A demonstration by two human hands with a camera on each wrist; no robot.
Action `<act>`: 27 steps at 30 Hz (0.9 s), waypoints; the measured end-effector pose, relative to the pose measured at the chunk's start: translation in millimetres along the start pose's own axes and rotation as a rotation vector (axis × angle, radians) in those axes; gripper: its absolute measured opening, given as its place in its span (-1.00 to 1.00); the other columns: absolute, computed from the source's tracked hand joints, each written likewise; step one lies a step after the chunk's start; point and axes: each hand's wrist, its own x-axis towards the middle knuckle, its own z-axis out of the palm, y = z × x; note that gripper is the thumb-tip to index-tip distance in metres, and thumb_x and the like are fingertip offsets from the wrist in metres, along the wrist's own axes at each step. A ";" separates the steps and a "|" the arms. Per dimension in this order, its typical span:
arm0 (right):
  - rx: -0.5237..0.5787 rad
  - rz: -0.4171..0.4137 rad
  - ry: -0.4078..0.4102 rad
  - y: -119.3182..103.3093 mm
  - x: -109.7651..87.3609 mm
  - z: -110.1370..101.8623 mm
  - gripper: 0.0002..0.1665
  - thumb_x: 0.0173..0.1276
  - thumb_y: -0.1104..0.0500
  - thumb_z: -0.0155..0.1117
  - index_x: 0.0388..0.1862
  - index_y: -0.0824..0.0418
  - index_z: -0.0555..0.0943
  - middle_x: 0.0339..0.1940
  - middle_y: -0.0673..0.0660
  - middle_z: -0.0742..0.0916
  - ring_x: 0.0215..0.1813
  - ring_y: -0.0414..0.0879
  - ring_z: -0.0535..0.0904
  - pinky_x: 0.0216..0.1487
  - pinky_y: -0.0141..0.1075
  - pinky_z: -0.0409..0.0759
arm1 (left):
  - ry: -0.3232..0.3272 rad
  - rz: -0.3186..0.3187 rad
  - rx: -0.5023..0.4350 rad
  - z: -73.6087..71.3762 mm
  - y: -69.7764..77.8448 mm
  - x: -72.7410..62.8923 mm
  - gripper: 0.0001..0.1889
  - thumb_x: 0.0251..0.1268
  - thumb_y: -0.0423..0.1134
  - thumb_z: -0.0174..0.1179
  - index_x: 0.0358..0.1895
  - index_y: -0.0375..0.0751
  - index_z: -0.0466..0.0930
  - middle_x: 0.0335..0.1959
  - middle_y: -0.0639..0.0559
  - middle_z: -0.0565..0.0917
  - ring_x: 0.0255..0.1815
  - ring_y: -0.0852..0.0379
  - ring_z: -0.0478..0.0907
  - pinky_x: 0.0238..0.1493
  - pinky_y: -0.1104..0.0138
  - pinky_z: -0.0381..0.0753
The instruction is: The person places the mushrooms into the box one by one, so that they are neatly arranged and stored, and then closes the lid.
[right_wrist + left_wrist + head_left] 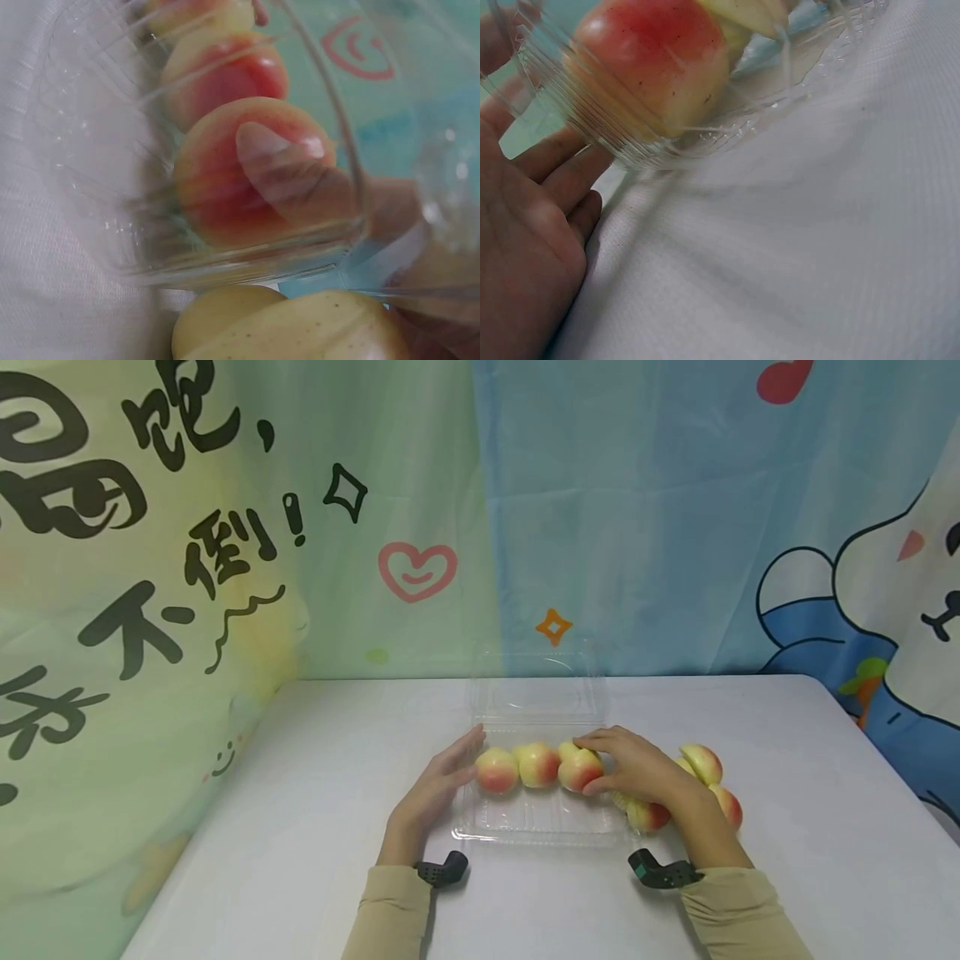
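Note:
A clear plastic clamshell box lies open with its lid tipped back. Inside sit several yellow fruits with red blush, which look like peaches; one peach is at the left end, another in the middle. At the right end my right hand grips a peach, thumb on its near side and fingers over the top. Along the box's left wall rests my left hand. Its fingers are fairly straight and touch the plastic from outside; it holds no fruit.
More peaches lie on the white table right of the box, partly behind my right forearm. One peach is close against the box's right wall. A printed curtain hangs behind the table.

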 end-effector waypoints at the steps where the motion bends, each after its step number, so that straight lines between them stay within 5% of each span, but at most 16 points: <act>1: 0.000 -0.002 -0.003 0.4 0.0 0.1 -0.17 0.02 -0.08 0.47 0.23 0.28 0.50 0.20 0.22 0.60 0.31 0.22 0.39 0.32 0.15 0.32 | -0.001 0.001 0.001 0.2 0.2 0.0 -0.34 0.32 -0.31 0.04 0.49 -0.11 0.07 0.51 -0.17 0.10 0.54 0.05 0.01 0.54 0.12 -0.14; 27: 0.084 0.036 0.007 0.0 -3.6 -3.1 -0.14 0.09 -0.24 0.36 0.31 0.16 0.46 0.28 0.19 0.55 0.37 0.21 0.34 0.36 0.15 0.28 | -0.002 -0.004 -0.009 0.2 -1.2 0.6 -0.35 0.34 -0.31 0.03 0.49 -0.10 0.07 0.51 -0.17 0.10 0.53 0.01 0.04 0.54 0.11 -0.15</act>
